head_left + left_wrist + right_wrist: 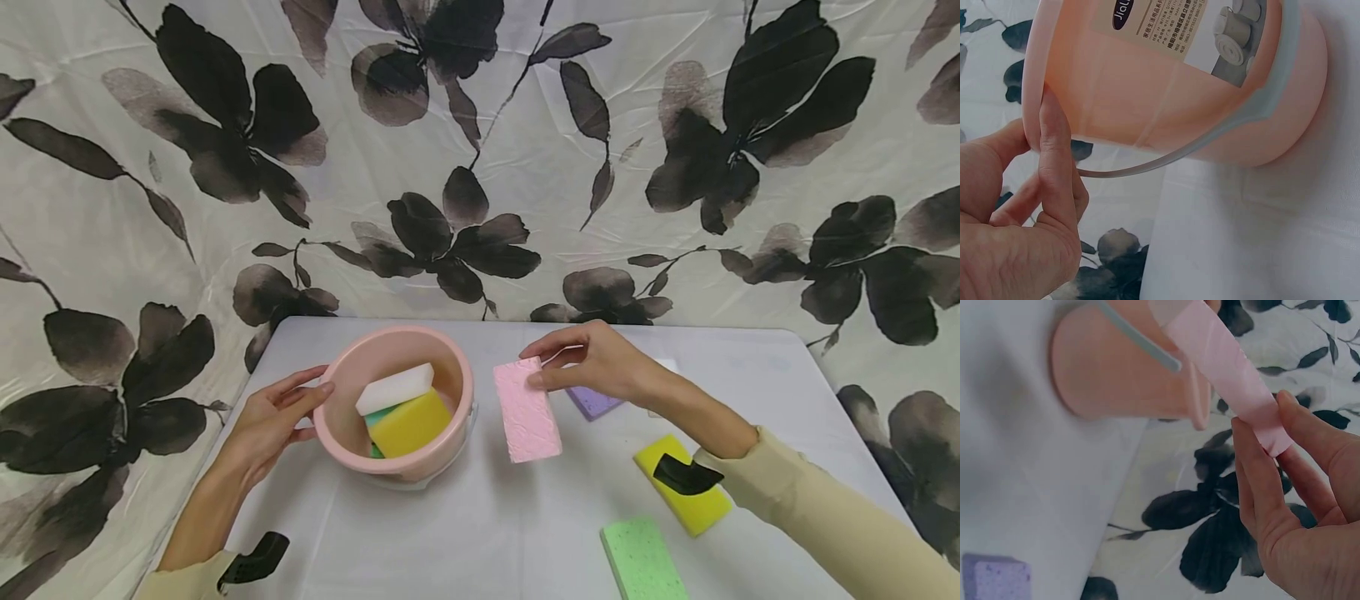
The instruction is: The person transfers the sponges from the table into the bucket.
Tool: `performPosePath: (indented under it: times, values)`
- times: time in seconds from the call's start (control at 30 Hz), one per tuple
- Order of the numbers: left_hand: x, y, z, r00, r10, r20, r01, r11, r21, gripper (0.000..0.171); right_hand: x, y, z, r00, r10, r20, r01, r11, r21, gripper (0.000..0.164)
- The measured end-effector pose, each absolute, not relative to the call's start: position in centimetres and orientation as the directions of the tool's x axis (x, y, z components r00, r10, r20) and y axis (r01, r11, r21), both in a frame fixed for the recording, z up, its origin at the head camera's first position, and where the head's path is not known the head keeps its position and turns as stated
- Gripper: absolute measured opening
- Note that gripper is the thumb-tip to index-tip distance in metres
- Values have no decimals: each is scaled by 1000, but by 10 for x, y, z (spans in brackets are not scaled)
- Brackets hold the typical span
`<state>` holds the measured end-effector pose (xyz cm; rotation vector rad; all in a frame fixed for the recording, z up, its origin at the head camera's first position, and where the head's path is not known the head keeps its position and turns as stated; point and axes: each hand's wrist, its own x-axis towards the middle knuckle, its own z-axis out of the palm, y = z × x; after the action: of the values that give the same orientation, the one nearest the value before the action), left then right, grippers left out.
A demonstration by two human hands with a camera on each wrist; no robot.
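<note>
A pink bucket (341,454) stands on the left half of the table, tilted a little toward the head camera. My left hand (266,425) pinches its rim at the left side, thumb on one face and fingers on the other, as the left wrist view shows. Inside lie a white sponge (397,388), a yellow sponge (412,425) and something green partly hidden under them. To the right of the bucket, my right hand (592,362) pinches a pink sponge (527,412) by its upper end, holding it above the table. In the right wrist view the pink sponge (1229,369) overlaps the bucket.
A purple sponge (596,403) lies partly hidden beneath the right hand. Nearer are a yellow sponge (693,504) and a green sponge (643,560). A pale handle (1210,134) hangs down the bucket's side. Behind the white table (360,533) hangs a flowered cloth (555,167).
</note>
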<state>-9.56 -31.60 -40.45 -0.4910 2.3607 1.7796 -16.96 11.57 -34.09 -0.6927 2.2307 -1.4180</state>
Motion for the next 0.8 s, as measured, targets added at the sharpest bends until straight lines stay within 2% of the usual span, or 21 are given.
performPosePath:
  times: [0.3, 0.8]
  values:
    - [-94, -315, -402, -936, -172, -308, -344, 248, 906, 75, -178, 96, -327, -800, -593, -90, -133, 323, -937, 38]
    - [-95, -315, -404, -934, -175, -312, -348, 238, 907, 75, -189, 58, -324, -778, -624, -73, -37, 162, -986, 37]
